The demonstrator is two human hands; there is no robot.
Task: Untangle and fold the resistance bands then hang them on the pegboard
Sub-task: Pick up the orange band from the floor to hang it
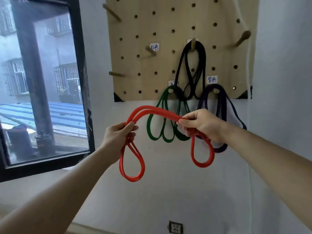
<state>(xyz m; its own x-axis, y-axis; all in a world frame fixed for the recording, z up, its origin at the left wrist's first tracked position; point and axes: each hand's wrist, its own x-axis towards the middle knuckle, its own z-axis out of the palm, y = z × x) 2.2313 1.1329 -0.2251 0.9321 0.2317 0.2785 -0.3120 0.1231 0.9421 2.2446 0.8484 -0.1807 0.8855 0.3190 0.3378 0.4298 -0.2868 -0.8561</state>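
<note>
A red resistance band (152, 110) arches between both my hands in front of the wall. My left hand (116, 139) grips one end, with a doubled loop dangling below it. My right hand (202, 125) pinches the other end, and a single loop hangs under it. Above, on the wooden pegboard (168, 19), a black band (202, 53) hangs from a middle peg. A green band (152, 130) hangs from a lower peg, and a purple band (222, 105) from the peg to its right. An empty labelled peg (150, 51) sticks out upper left of the black band.
More bare pegs stand on the board at the upper left (111, 12), left (116, 74) and right (240, 40). A black-framed window (79, 81) fills the left side. A wall socket (175, 227) sits low on the white wall.
</note>
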